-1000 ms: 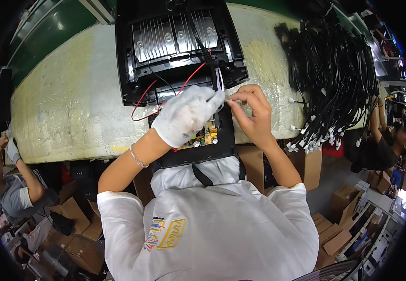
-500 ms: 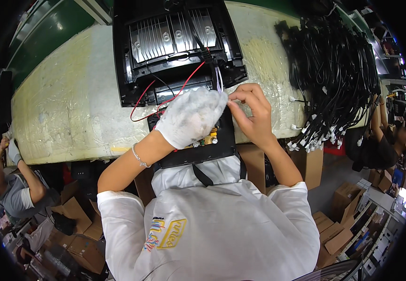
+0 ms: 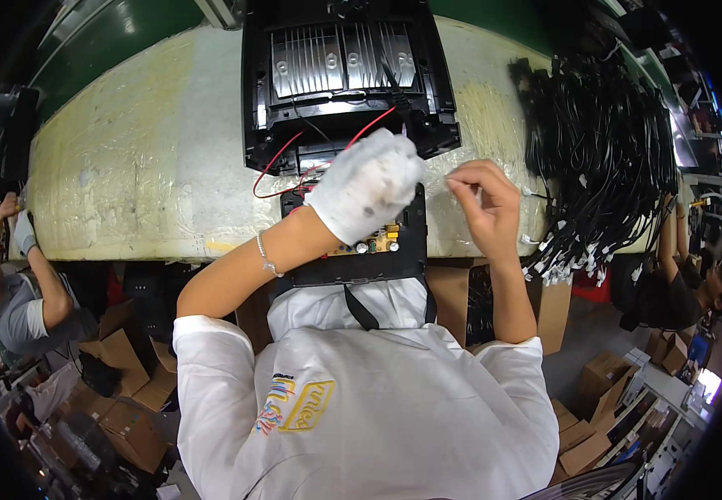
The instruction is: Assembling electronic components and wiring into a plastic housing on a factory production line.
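My left hand [image 3: 367,185], in a smudged white glove, is closed above a green circuit board [image 3: 377,244] with yellow and silver parts. Pale thin wires [image 3: 405,130] run from the black housing [image 3: 265,117] into its curled fingers, and the glove hides their ends. To the right, my bare right hand [image 3: 494,200] is raised over the table, apart from the glove. Its thumb and forefinger are pinched together; whatever they hold is too small to make out. Red wires [image 3: 369,125] arch from the housing toward the board, which sits in a black tray [image 3: 352,271] at the table's near edge.
A big heap of black cables [image 3: 594,150] with white connectors lies on the right of the plastic-covered table [image 3: 127,167]. Cardboard boxes [image 3: 448,292] stand below the near edge. Co-workers are at the far left [image 3: 23,283] and far right [image 3: 669,283].
My right hand has pulled away from the glove to the right. The gloved left hand has shifted slightly up and right in view, while the whole scene has shifted too.
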`<state>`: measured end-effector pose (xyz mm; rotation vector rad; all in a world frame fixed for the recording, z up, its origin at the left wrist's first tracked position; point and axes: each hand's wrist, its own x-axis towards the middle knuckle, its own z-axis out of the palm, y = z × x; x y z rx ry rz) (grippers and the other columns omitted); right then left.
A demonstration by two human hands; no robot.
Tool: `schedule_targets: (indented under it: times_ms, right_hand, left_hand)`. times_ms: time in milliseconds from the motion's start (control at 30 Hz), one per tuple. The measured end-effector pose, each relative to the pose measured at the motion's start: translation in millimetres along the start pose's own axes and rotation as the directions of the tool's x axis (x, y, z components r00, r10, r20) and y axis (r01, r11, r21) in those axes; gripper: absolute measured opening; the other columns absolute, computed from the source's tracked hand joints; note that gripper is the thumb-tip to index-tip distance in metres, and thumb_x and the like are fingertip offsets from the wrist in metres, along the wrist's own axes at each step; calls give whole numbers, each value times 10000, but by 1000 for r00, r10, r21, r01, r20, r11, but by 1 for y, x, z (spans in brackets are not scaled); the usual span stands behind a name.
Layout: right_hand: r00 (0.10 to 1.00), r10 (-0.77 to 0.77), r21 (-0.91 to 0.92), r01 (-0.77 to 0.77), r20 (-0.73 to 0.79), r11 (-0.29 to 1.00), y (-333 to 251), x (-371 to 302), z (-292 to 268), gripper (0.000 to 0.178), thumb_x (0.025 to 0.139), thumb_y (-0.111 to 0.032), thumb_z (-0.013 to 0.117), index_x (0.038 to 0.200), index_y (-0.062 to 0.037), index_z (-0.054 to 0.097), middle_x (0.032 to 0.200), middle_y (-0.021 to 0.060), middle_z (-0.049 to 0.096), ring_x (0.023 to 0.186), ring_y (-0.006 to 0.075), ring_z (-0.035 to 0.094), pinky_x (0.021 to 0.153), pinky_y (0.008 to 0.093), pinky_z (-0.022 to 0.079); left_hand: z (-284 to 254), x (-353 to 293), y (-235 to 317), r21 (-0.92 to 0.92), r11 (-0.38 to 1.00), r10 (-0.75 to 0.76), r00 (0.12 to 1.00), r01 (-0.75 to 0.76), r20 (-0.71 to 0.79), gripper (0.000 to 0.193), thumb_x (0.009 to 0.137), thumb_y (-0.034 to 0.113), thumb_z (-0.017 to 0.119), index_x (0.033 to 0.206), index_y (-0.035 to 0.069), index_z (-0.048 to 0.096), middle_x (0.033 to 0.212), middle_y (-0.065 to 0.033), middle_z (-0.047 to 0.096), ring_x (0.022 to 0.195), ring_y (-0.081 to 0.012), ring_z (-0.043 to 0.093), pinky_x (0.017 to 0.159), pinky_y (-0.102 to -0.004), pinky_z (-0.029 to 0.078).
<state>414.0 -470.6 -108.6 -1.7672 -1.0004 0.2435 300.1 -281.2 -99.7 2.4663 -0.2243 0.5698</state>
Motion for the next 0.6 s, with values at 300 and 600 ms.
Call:
schedule_targets:
  times_ms: [300, 600]
  right_hand:
    - [999, 8, -156, -2, 35, 988, 1, 5, 8, 55, 832, -4, 694, 873, 23, 668, 851, 96, 654, 736, 185, 595, 668, 271, 450]
    - [884, -363, -504, 467, 294, 727, -1, 24, 9, 202, 802, -17, 708, 718, -23, 525, 687, 119, 492, 684, 318, 511, 627, 417, 423]
  left_hand:
    - [-1, 5, -1, -446, 609, -630, 741, 656, 232, 293, 806, 248, 681, 852, -12, 554, 893, -137, 596, 865, -221, 639, 811, -314, 506]
    - [4, 4, -2, -428, 640, -634, 753, 638, 174, 328, 769, 205, 705, 991, 42, 527, 895, -120, 608, 920, -263, 652, 837, -344, 501]
